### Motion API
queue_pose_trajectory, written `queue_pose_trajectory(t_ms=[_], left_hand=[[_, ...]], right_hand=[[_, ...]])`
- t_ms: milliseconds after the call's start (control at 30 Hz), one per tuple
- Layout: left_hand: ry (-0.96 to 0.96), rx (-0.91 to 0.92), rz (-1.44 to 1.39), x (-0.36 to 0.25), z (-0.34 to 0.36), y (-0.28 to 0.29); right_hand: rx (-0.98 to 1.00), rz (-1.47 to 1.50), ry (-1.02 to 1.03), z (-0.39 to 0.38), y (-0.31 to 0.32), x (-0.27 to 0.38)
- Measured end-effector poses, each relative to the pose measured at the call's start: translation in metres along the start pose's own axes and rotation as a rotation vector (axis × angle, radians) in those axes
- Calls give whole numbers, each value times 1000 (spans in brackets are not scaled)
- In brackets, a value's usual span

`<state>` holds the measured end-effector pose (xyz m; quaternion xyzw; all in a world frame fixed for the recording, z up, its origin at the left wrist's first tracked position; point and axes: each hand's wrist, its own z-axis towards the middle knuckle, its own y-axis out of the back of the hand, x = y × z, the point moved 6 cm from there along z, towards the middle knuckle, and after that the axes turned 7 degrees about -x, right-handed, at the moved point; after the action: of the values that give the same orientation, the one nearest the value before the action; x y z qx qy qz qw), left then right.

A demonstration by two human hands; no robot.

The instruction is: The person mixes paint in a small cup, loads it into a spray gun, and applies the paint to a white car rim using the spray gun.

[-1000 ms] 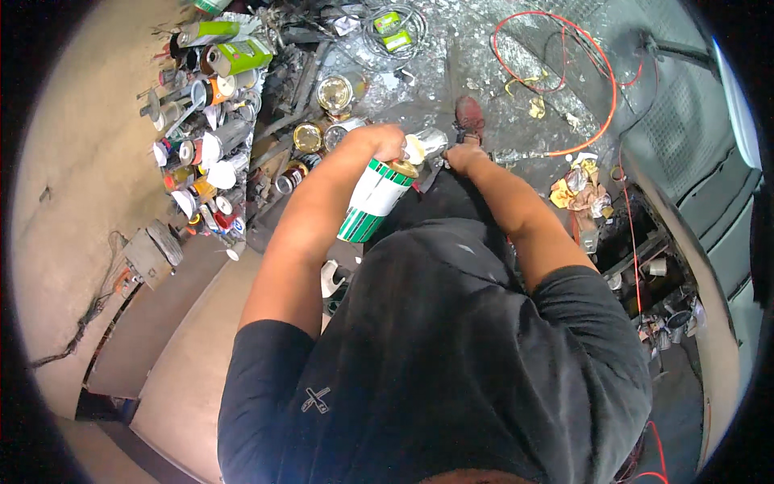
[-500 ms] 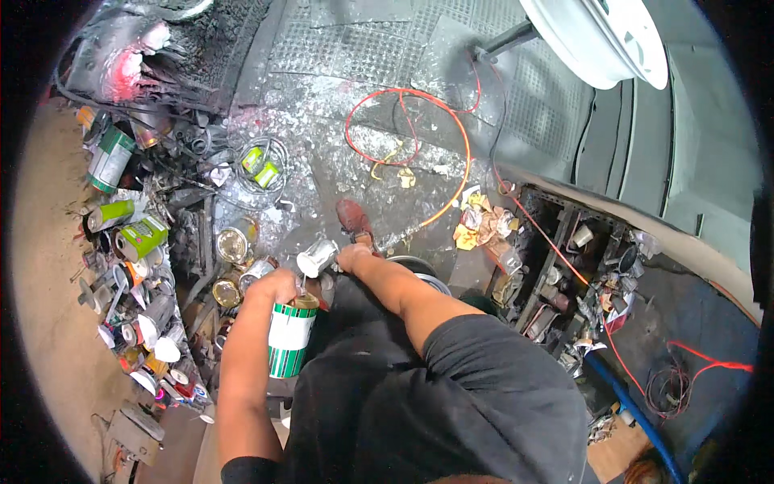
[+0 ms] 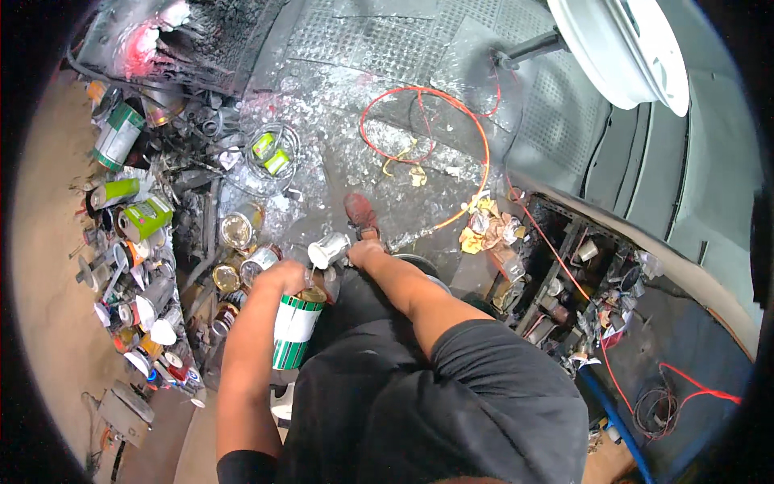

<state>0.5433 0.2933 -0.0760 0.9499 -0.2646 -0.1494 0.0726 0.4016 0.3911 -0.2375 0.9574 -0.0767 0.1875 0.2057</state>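
My left hand has its fingers closed on the top of a green-and-white striped can, which hangs nearly upright in front of my dark trousers. Just to its right, my right hand is closed on what looks like a spray gun with a pale silvery cup, tipped sideways close above the can; its handle is mostly hidden by the hand. My red shoe shows beyond my right hand. Round tins stand on the floor left of my left hand.
A cluttered bench of cans and cups runs along the left. An orange hose loops on the spattered floor. A white wheel rim on a stand is upper right, above a debris-filled grated recess. Crumpled paper lies nearby.
The head view has swung since a second ago, bringing the wheel rim and more floor into sight. Both hands keep their holds; in the last half second they have barely moved.
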Motion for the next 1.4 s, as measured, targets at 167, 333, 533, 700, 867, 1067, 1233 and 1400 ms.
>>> queue_pose_trajectory(t_ms=[167,333,533,700,867,1067,1233,1400], left_hand=[[-44,-49,-71,7,12,-20],[-118,-72,-69,26,36,-49],[-108,-59,-32,10,17,-13],[-68,-80,-160,21,21,-32],[-102,-132,-152,35,31,-55],[-38,-155,-300,50,14,-70],[-33,-236,-322,66,-22,-75],[-11,-269,-413,99,-48,-119]], right_hand=[[12,-50,45,-1,-7,0],[20,-101,15,-12,12,3],[-6,-18,42,47,-39,-32],[93,-110,-2,40,-35,-21],[73,-142,28,41,-41,-10],[87,-218,34,52,-47,1],[21,-259,97,53,-43,29],[101,-383,115,47,-35,83]])
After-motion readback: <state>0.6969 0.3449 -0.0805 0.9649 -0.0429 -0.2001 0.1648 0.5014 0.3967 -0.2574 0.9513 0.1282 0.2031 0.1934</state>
